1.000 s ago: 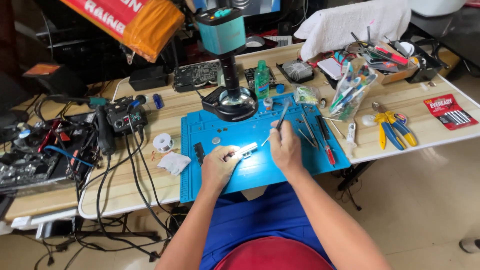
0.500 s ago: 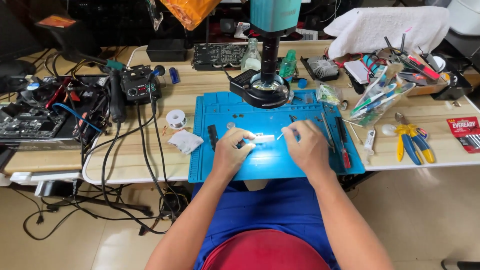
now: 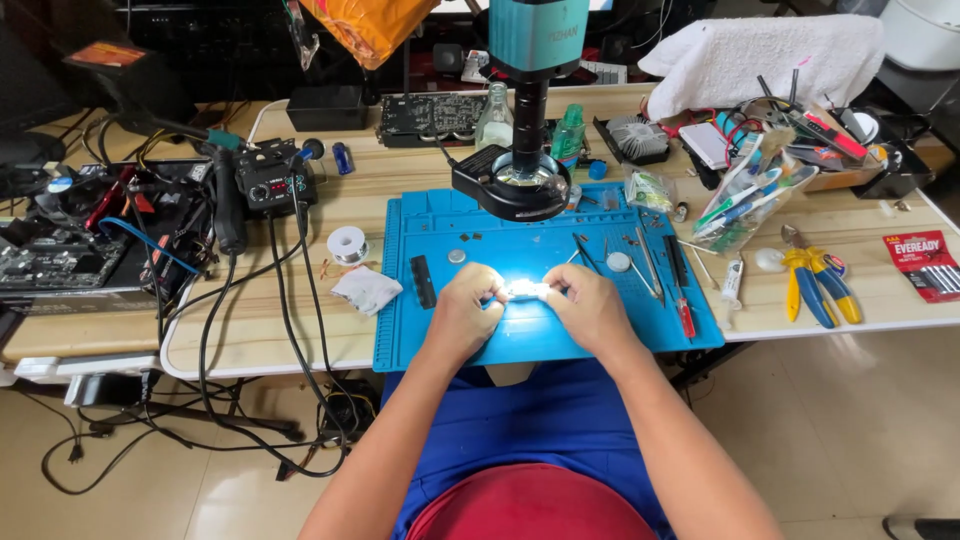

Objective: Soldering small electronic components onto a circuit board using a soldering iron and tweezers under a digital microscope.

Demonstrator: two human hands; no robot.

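Observation:
Both hands meet over the blue work mat (image 3: 440, 340), just below the microscope's ring light (image 3: 518, 185). My left hand (image 3: 462, 312) pinches the left end of a small, brightly lit part (image 3: 525, 290), and my right hand (image 3: 592, 308) pinches its right end. The part is washed out by the light, so its shape is unclear. Tweezers (image 3: 650, 265) and a red-handled screwdriver (image 3: 682, 290) lie on the mat to the right of my right hand. A small black strip (image 3: 425, 281) lies on the mat left of my left hand.
A soldering station (image 3: 272, 180) with cables stands left, beside a solder spool (image 3: 348, 243) and a white wipe (image 3: 366, 289). Circuit boards (image 3: 60, 250) fill the far left. Yellow-and-blue pliers (image 3: 815, 280), a battery pack (image 3: 925, 262) and a cup of tools (image 3: 745, 205) sit right.
My right hand has come down from the tools on the mat and joined the left on the small part. Both hands now hold it centred under the light.

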